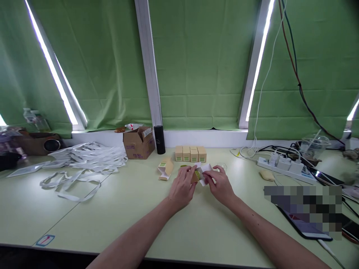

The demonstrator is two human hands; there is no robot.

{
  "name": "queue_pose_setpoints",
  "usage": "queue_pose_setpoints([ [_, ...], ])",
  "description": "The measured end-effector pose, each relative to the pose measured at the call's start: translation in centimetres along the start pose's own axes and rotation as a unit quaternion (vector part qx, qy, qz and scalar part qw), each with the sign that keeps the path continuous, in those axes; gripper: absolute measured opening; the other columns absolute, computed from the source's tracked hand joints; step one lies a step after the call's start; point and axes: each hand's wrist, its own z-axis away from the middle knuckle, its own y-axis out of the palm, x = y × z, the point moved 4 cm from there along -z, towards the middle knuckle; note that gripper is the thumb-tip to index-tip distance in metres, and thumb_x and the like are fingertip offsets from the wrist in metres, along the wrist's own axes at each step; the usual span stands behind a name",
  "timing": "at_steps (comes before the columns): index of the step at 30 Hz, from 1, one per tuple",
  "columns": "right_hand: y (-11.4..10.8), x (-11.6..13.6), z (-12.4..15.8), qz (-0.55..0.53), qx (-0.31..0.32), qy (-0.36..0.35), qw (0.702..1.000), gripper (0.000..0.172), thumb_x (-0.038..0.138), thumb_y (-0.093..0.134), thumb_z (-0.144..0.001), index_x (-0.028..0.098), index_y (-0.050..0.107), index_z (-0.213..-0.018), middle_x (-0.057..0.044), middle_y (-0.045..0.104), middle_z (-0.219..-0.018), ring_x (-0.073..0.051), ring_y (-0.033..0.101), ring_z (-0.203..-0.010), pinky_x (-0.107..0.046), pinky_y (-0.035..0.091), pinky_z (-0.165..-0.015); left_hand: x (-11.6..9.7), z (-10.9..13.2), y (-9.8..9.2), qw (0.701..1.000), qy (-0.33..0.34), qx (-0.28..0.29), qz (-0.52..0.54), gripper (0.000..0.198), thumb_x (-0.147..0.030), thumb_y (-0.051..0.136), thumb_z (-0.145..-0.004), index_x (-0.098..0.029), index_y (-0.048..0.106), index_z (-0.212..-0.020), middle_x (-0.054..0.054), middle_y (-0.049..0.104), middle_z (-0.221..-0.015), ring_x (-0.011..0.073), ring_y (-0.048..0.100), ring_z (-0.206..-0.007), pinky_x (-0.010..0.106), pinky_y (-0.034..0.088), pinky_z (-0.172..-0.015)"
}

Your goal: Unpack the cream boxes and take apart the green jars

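Note:
Between my two hands is a small brown cardboard box with its white inner flaps (206,169) spread out. My left hand (181,187) grips its brown side, fingers bent over it. On the other side, my right hand (220,185) pinches a white flap between thumb and fingers. Something green shows at the box's opening, partly covered by my fingers. Left of my hands lies another small carton (166,167), open, with its white inside showing. Just beyond stands a row of several closed small boxes (190,154) with green labels. A clear round item (222,166) sits behind my right hand.
A larger open carton (137,144) and a black cylinder (159,139) stand at the back. White lanyards (89,160) are heaped at left. To the right are a power strip (286,169) with cables, a beige object (266,175) and a tablet (304,220).

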Motion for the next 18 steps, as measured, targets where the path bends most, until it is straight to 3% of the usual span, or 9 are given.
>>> queue_pose_setpoints([
  [5, 0.7, 0.2, 0.2, -0.012, 0.012, 0.118, 0.993, 0.016, 0.031, 0.059, -0.099, 0.025, 0.072, -0.094, 0.000, 0.078, -0.081, -0.019, 0.067, -0.067, -0.048, 0.037, -0.100, -0.6, 0.0, 0.1, 0.997, 0.043, 0.002, -0.063, 0.072, -0.020, 0.052, -0.099, -0.026, 0.022, -0.164, 0.018, 0.055, -0.134, 0.0333, 0.054, -0.127, 0.044, 0.062, -0.085],
  [12, 0.4, 1.2, 0.0, 0.001, -0.022, 0.140, 0.990, 0.017, 0.031, 0.057, -0.099, 0.024, 0.065, -0.085, -0.001, 0.075, -0.083, -0.021, 0.066, -0.075, -0.048, 0.034, -0.098, -2.2, -0.1, 0.0, 0.985, 0.100, -0.007, -0.138, 0.069, -0.016, 0.043, -0.102, -0.025, 0.020, -0.166, 0.018, 0.059, -0.133, 0.0336, 0.057, -0.125, 0.040, 0.061, -0.082],
  [15, 0.3, 0.8, 0.0, -0.034, -0.043, 0.148, 0.987, 0.020, 0.036, 0.055, -0.101, 0.024, 0.063, -0.087, -0.003, 0.076, -0.090, -0.024, 0.068, -0.084, -0.049, 0.040, -0.098, -1.9, -0.3, 0.0, 0.989, 0.073, -0.020, -0.124, 0.067, -0.017, 0.045, -0.102, -0.027, 0.024, -0.165, 0.018, 0.059, -0.133, 0.0339, 0.057, -0.125, 0.041, 0.060, -0.083],
  [18, 0.5, -0.4, 0.2, -0.120, -0.070, 0.190, 0.972, 0.023, 0.045, 0.053, -0.103, 0.025, 0.062, -0.095, -0.007, 0.076, -0.100, -0.027, 0.069, -0.094, -0.043, 0.052, -0.086, -1.4, -0.3, -0.1, 0.992, 0.052, -0.032, -0.109, 0.067, -0.019, 0.047, -0.102, -0.028, 0.026, -0.165, 0.018, 0.058, -0.132, 0.0340, 0.056, -0.126, 0.041, 0.060, -0.085],
])
